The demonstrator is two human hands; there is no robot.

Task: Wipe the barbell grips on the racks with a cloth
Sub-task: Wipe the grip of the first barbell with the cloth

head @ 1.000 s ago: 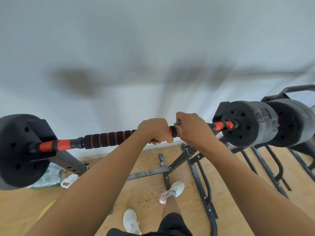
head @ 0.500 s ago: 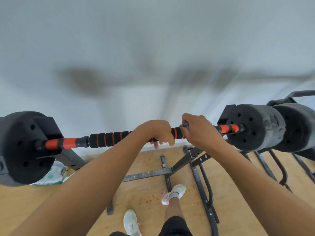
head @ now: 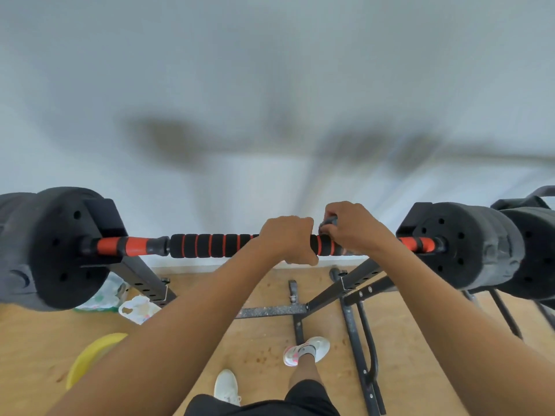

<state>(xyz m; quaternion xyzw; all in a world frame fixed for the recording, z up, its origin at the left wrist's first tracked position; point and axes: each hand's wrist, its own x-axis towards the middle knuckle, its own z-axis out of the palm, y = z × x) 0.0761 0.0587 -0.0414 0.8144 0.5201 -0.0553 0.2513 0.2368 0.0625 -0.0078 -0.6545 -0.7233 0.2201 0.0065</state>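
Both hands are on the long black foam bar grip with orange rings (head: 210, 245), which lies flat across the black metal rack (head: 141, 280), going left to right in front of the person. The left hand (head: 286, 240) is curled over the bar and holds it. The right hand (head: 357, 229), just beside it, is curled round a small grey cloth (head: 329, 222) pressed on the grip. Most of the bare grip lies to the left, past the left hand, so the cloth likely must slide that way.
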